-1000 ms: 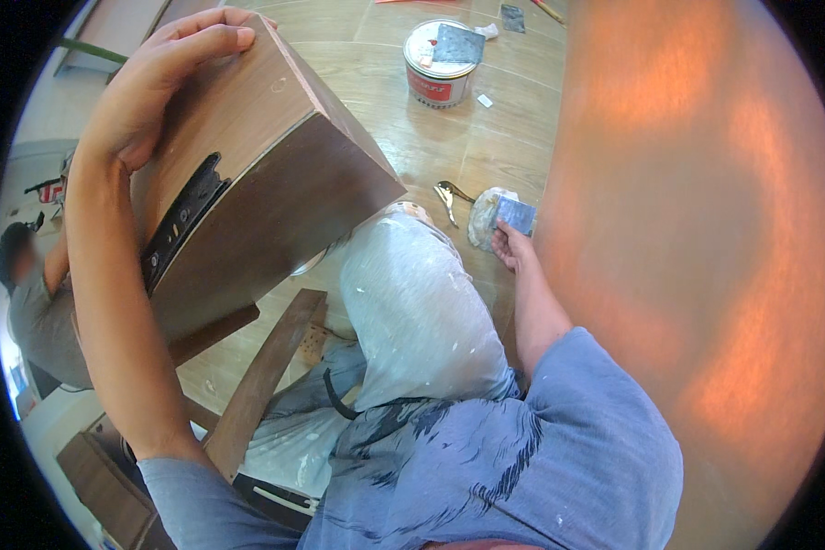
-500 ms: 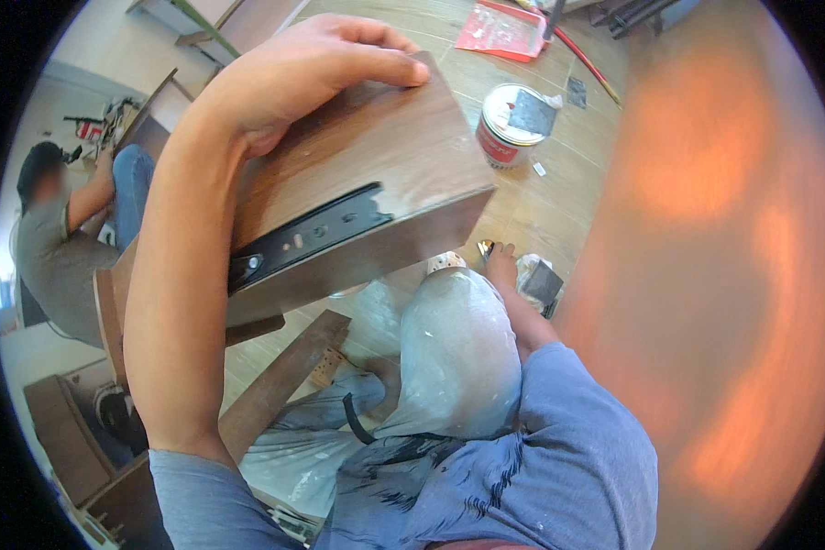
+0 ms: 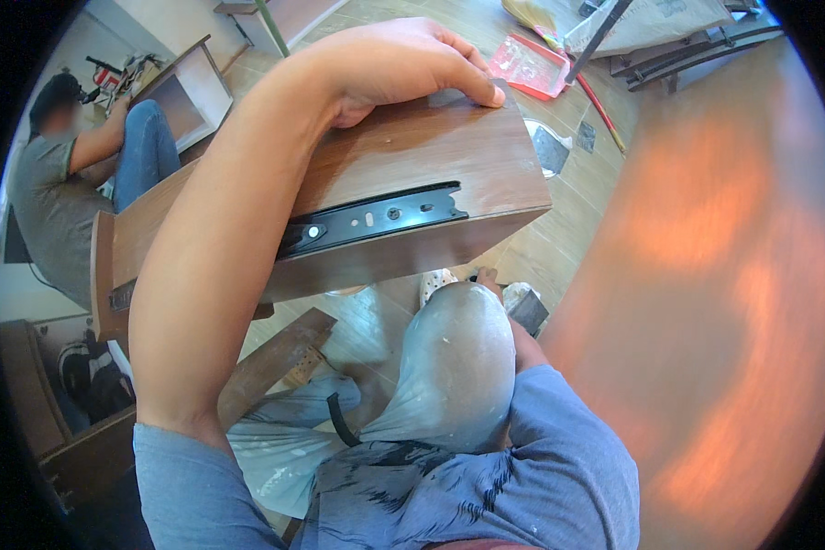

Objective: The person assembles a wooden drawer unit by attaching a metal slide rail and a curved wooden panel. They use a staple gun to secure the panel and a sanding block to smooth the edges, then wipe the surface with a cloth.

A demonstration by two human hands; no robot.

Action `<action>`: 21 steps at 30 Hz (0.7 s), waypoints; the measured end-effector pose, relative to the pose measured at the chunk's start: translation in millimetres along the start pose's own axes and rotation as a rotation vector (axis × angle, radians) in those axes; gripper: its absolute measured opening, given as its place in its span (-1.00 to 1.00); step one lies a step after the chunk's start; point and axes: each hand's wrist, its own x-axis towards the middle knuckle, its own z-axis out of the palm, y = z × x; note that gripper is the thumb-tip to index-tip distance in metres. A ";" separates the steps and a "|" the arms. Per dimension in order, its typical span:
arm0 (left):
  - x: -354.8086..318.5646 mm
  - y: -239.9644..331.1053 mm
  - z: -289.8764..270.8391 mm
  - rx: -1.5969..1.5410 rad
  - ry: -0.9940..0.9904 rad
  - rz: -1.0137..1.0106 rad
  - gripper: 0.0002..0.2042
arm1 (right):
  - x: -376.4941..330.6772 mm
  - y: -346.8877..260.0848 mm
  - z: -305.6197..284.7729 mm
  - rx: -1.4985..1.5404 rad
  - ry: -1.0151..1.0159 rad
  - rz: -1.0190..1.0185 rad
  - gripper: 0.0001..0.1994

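A brown wooden drawer (image 3: 412, 151) is tilted across my front, with a black metal drawer slide (image 3: 376, 216) along its side. My left hand (image 3: 422, 69) grips the drawer's far edge, thumb on the wood-grain face and fingers curled over the top. My left forearm crosses in front of the drawer and hides part of it. Down by the floor, my right hand (image 3: 488, 277) shows just beyond my bent knee. The knee covers most of its fingers, so whatever it holds is hidden. Near it lies a dark grey block (image 3: 529, 313) on something white.
A co-worker (image 3: 60, 183) sits at the left. Behind the drawer stands a white-lidded tub (image 3: 548, 147), mostly hidden. A red dustpan (image 3: 530, 66) lies farther off. A large brown panel (image 3: 687, 348) fills the right side. A wooden board (image 3: 280, 353) lies beside my legs.
In view, the drawer and my left hand have shifted right, now covering most of the tub. My right hand has drawn back behind my knee.
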 end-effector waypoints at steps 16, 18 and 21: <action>-8.3 15.3 1.0 -0.031 -0.004 -0.020 -0.71 | -132.6 -111.1 -395.3 1.085 0.559 -0.650 -0.63; -15.3 19.1 3.4 0.021 0.060 -0.013 -0.72 | -170.7 -138.0 -434.1 1.170 0.614 -0.754 -0.58; -34.2 21.5 -1.1 -0.036 0.022 0.090 -0.73 | -203.4 -175.4 -456.5 1.166 0.640 -0.933 -0.58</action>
